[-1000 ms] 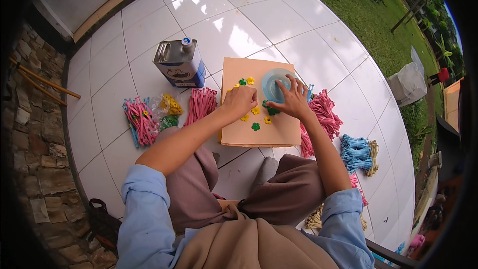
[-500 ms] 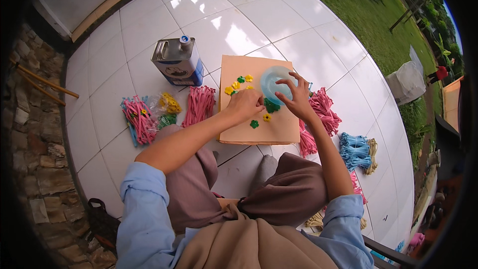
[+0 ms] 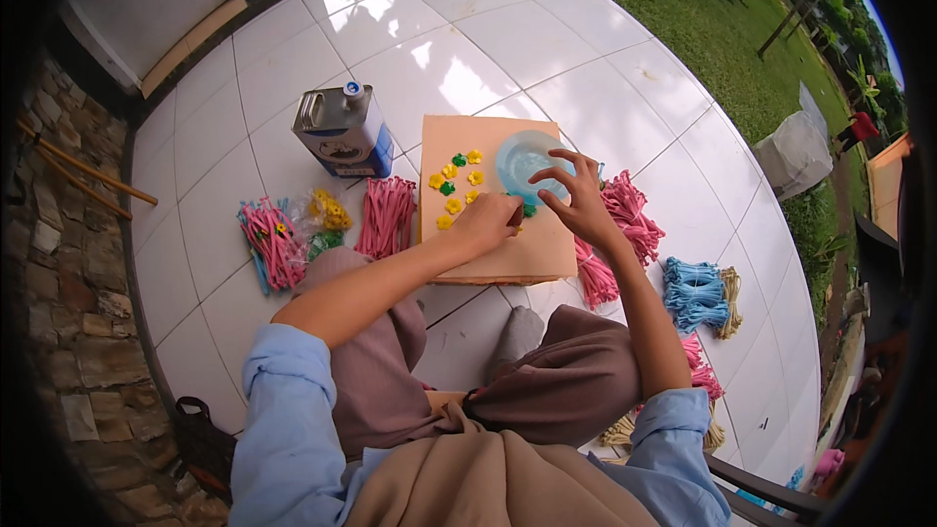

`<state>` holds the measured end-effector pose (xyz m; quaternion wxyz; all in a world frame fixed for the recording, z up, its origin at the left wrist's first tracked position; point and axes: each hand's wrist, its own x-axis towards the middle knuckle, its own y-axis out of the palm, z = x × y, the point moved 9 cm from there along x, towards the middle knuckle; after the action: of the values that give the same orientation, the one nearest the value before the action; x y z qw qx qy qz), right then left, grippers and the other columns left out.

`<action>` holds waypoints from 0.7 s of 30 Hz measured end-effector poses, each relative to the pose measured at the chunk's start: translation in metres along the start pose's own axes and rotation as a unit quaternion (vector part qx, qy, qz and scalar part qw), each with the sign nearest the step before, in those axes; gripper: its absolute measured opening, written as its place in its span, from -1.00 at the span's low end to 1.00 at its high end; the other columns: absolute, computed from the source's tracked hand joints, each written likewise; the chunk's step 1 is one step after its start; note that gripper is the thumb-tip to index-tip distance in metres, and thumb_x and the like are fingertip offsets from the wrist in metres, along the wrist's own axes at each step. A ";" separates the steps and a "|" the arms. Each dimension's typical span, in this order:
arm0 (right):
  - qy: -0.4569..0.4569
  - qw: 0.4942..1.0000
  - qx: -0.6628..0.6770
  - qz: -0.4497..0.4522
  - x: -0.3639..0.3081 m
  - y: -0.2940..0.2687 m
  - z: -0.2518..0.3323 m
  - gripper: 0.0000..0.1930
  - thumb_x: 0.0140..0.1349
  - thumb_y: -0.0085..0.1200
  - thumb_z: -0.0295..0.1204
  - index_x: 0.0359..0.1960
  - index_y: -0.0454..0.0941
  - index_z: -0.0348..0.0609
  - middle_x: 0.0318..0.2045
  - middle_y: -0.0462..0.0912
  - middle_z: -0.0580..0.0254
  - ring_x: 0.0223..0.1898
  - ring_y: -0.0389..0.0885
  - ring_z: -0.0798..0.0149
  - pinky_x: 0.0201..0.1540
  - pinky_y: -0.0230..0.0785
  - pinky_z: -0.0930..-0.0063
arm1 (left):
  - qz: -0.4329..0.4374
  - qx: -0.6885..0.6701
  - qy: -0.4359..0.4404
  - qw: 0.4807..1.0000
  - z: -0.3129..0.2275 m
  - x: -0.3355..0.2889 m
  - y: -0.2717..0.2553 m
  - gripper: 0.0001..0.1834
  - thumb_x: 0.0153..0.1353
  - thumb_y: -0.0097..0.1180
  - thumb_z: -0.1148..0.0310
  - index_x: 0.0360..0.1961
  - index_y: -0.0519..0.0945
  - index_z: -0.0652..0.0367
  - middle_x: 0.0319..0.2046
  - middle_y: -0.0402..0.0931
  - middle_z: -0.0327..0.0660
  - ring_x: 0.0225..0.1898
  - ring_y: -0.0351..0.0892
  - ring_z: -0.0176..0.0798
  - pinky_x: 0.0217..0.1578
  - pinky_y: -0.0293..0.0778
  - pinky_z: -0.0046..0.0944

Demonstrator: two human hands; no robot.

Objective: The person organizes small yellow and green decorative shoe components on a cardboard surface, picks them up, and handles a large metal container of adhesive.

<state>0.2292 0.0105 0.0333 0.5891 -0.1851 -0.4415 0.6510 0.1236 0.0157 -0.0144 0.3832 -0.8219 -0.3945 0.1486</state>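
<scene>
A peach-coloured board (image 3: pixel 545 244) lies in front of my crossed legs, with small yellow plastic flowers (image 3: pixel 475 178) and green ones (image 3: pixel 446 189) scattered on its left half. My left hand (image 3: pixel 491 222) is low over the middle of the board, its fingertips pinched together; whatever is between them is hidden. A bit of yellow shows just by those fingertips. Beside the round pale-blue translucent bowl (image 3: pixel 509 158), my right hand (image 3: pixel 578 203) hovers with thumb and fingers curved and apart, holding nothing visible. More green pieces (image 3: pixel 529 210) lie between the two hands, below the bowl.
A metal can (image 3: pixel 344 137) with a blue cap stands beyond the board's left side. Pink stem bundles (image 3: pixel 387 219) flank the board. Bagged yellow flowers (image 3: pixel 330 210) lie farther left; blue bundles (image 3: pixel 695 295) and beige ones (image 3: pixel 730 301) lie at right on white tiles.
My left hand has drawn slightly nearer to me, uncovering more yellow flowers on the board's left. The green flower near the board's front is no longer visible. My right hand stays beside the bowl.
</scene>
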 end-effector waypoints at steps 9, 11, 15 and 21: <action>-0.063 0.979 -0.001 -0.192 0.006 -0.070 0.068 -0.71 -0.08 0.00 -0.66 -0.33 0.54 0.02 0.05 0.32 0.22 0.11 0.13 0.01 0.13 0.08 0.16 | -0.255 0.006 0.300 0.919 -0.067 -0.027 -0.122 -0.87 -0.11 0.21 0.60 -0.48 0.53 0.22 -0.42 0.54 -0.23 -0.35 0.56 -0.28 -0.37 0.51 -0.35; -0.122 0.969 -0.050 -0.207 0.005 -0.074 0.088 -0.69 -0.12 0.01 -0.68 -0.34 0.54 0.03 0.05 0.33 0.23 0.09 0.15 0.01 0.11 0.09 0.15 | -0.261 0.023 0.318 0.911 -0.073 -0.032 -0.125 -0.88 -0.10 0.21 0.60 -0.50 0.52 0.23 -0.43 0.50 -0.24 -0.36 0.55 -0.27 -0.39 0.50 -0.33; -0.168 0.961 -0.074 -0.209 0.004 -0.068 0.095 -0.63 -0.26 0.04 -0.70 -0.39 0.55 0.07 0.04 0.33 0.25 0.08 0.18 0.03 0.12 0.10 0.15 | -0.265 0.019 0.324 0.908 -0.071 -0.033 -0.126 -0.90 -0.09 0.20 0.60 -0.52 0.52 0.23 -0.44 0.48 -0.25 -0.38 0.54 -0.27 -0.40 0.49 -0.33; -0.204 0.952 -0.112 -0.199 0.005 -0.062 0.101 -0.63 -0.31 0.07 -0.68 -0.40 0.56 0.07 0.05 0.33 0.25 0.07 0.20 0.04 0.14 0.07 0.10 | -0.266 0.033 0.312 0.911 -0.067 -0.030 -0.125 -0.90 -0.09 0.20 0.59 -0.52 0.53 0.23 -0.46 0.48 -0.25 -0.39 0.54 -0.27 -0.41 0.49 -0.34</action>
<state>0.1886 -0.0256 0.1385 0.5794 -0.0214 -0.6507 0.4903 0.0736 0.0078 0.1213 0.5394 -0.6775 -0.4538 -0.2099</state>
